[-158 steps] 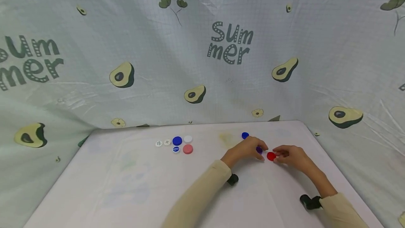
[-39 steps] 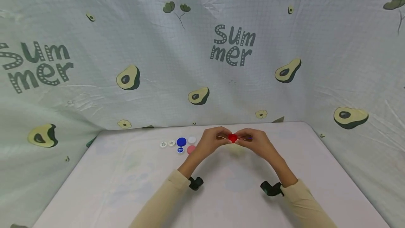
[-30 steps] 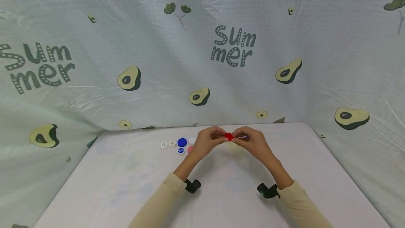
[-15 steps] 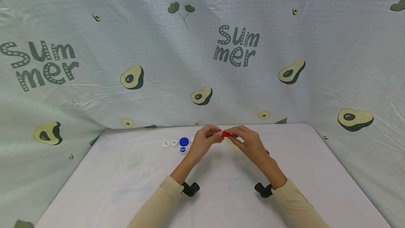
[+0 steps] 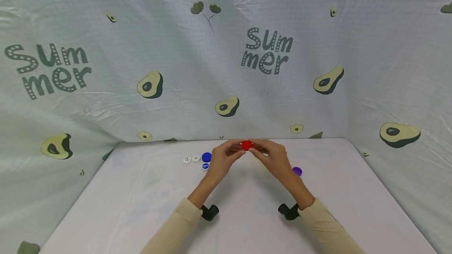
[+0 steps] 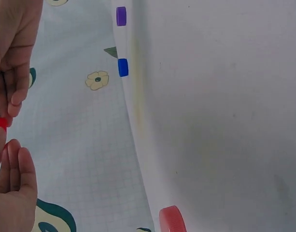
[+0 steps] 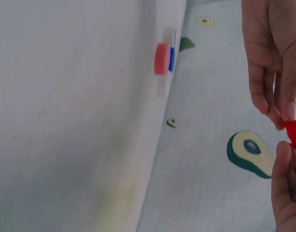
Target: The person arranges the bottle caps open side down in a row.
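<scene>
Between both hands, raised above the back of the table, a red bottle cap [image 5: 246, 145] faces the head camera. My left hand [image 5: 220, 160] pinches it from the left with fingertips and thumb. From the other side my right hand [image 5: 275, 160] pinches it too. In the left wrist view the red cap [image 6: 0, 124] is partly cut off at the image edge; the right wrist view has its edge [image 7: 294, 134] between the two hands' fingertips.
Behind the right forearm lies a purple cap [image 5: 297, 171]; a blue cap [image 6: 123, 67] is near it. At left are a larger blue cap [image 5: 206, 157], a blue-and-white cap [image 5: 205, 166], two white discs [image 5: 191, 159] and a pink cap [image 6: 172, 220]. A printed curtain [image 5: 190, 120] borders the table.
The red cap, earlier on the table at right, has been lifted and carried left between both hands. Half a second ago it appeared edge-on; now its round face shows.
</scene>
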A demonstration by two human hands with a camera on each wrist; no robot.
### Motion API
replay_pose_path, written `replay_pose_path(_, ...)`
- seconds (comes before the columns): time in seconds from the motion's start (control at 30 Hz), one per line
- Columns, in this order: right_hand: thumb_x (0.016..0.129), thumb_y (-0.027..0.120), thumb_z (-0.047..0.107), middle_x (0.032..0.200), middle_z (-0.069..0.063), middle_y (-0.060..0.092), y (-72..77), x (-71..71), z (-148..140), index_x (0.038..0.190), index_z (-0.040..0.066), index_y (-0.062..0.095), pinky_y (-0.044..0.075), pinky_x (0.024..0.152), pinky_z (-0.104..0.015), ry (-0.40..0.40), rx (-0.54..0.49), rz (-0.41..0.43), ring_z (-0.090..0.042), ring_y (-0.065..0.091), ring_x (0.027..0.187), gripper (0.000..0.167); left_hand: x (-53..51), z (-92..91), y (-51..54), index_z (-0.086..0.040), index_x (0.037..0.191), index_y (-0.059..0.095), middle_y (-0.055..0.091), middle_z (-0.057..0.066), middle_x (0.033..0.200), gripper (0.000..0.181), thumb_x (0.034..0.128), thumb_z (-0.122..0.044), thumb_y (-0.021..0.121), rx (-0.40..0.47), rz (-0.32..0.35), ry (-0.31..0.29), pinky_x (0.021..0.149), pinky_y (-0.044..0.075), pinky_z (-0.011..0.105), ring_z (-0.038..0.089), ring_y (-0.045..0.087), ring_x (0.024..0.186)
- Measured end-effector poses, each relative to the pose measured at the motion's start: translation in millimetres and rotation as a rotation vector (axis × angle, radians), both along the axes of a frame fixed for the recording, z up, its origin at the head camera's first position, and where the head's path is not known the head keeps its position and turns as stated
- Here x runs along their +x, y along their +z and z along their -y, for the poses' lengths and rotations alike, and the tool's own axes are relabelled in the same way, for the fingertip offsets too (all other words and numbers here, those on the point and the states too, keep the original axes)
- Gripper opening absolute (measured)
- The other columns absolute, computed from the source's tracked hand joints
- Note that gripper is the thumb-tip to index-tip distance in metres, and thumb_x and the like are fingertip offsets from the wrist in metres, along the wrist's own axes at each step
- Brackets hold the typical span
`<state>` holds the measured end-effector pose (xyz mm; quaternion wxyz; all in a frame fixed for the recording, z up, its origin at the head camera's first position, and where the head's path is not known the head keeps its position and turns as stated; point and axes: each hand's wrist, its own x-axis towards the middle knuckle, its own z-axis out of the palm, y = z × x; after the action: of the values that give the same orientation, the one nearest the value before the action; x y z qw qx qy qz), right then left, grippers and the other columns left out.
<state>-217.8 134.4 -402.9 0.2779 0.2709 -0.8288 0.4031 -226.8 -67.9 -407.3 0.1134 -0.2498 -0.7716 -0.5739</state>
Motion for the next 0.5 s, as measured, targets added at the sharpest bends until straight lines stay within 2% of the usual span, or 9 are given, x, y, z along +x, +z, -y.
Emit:
replay_pose_path(0.17,0.089,0.078,0.008,0.111,-0.012,0.075,0.8,-1.5,9.1,0.124,0.001,0.071,0.06,0.081,-0.03,0.029,-0.001,0.035,-0.022,0.074,0.094,0.037,-1.1,6.2,-1.8,-0.009,0.126,0.071,0.075,0.005,0.109,0.036,0.0905,-0.009,0.076,0.006,-0.075,0.033,0.09,0.058,0.027,0.018,0.072,0.097)
replay_pose_path(0.37,0.085,0.081,0.004,0.109,-0.01,0.074,-0.1,-5.2,17.0,0.124,0.002,0.071,0.06,0.082,-0.03,0.071,0.021,0.055,-0.021,0.074,0.094,0.04,-2.0,19.9,-2.1,-0.008,0.123,0.072,0.074,0.006,0.109,0.036,0.0877,-0.009,0.079,0.011,-0.077,0.019,0.092,0.058,0.033,0.02,0.071,0.097)
replay_pose_path(0.5,0.085,0.081,0.004,0.113,-0.009,0.073,-1.3,-8.6,25.0,0.124,0.004,0.07,0.06,0.085,-0.03,0.097,0.002,0.069,-0.02,0.072,0.099,0.04,-2.8,30.5,-0.2,-0.005,0.123,0.072,0.072,0.011,0.111,0.037,0.0861,-0.008,0.08,0.013,-0.084,0.001,0.093,0.058,0.04,0.027,0.071,0.099)
